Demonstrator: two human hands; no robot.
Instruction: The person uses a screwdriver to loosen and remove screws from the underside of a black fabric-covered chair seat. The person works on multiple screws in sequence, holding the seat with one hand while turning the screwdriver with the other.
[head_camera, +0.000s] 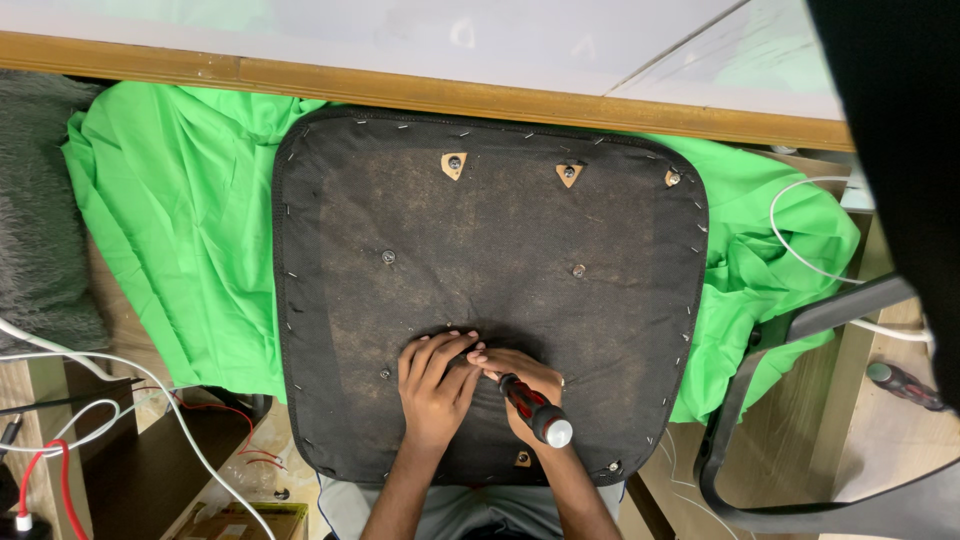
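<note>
Low in the frame's centre, the right hand (525, 385) gripped a red-and-black screwdriver (533, 410) against the upturned black seat base (490, 240). The left hand (437, 385) lay beside it, fingers curled on the fabric, over a green cloth (180, 220).

Seat underside (480, 250): matt black fabric, metal staples. Screwdriver (530, 408): glossy plastic handle.

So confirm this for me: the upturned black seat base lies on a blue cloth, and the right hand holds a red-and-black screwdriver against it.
Not quite: the cloth is bright green, not blue, as the head view shows. The rest stands: the upturned black seat base lies on it, and the right hand holds a red-and-black screwdriver against it, with the left hand alongside.
</note>
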